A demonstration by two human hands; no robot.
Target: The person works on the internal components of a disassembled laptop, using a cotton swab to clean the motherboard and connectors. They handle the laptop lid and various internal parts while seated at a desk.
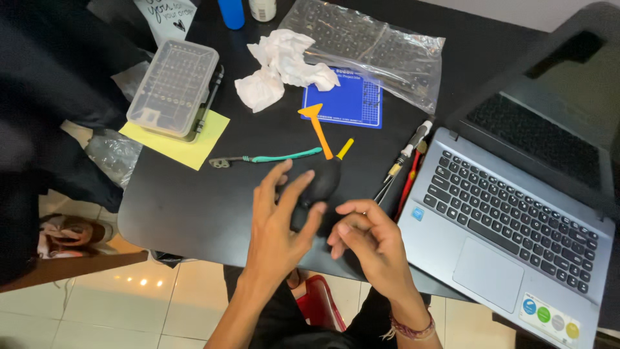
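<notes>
Your view is evenly lit from overhead, soft indoor light, no hard shadows on the table (181,213). The black top swallows detail, so the dark blower (321,183) nearly merges w/ it; only a faint sheen marks its shape. Far behind the blower, the plastic bag (387,45) throws pale glare patches. Below the table's near-left edge, a row of small light spots reflects off the floor tiles (148,304). Your left hand (279,223) & right hand (371,242), just in front of the blower, look slightly soft, fingers a bit smeared. Top-left corner goes very dark. Right of the blower, the laptop (516,226) reads crisp, though its lines lean near the frame edge.
</notes>
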